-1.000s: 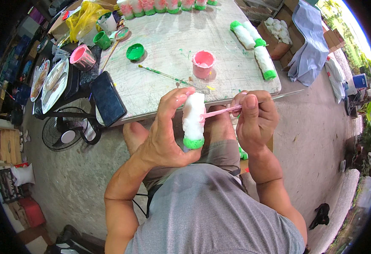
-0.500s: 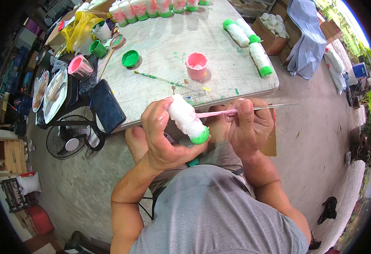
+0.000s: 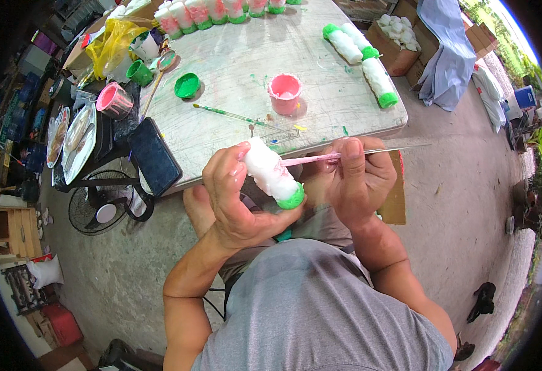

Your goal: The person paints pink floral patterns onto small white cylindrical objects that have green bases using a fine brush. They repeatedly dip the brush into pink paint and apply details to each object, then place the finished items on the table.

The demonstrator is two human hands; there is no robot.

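Observation:
A white, bumpy candle-like cylinder with a green end is gripped in my left hand, tilted over my lap. Pink paint marks its right side. My right hand pinches a thin paintbrush coated in pink, and its tip touches the cylinder's side. Beyond them, a pink paint cup stands on the pale table. A second brush with a green-smeared handle lies to its left, near a green paint lid.
Several pink, white and green cylinders line the far table edge. Other white and green ones lie at the right. A dark phone rests at the left edge, with a pink-smeared cup and a plate beyond. A fan stands below.
Both hands stay close together, with the brush tip still on the cylinder. My right hand and the brush have shifted slightly left and up. The whole view has tilted a little.

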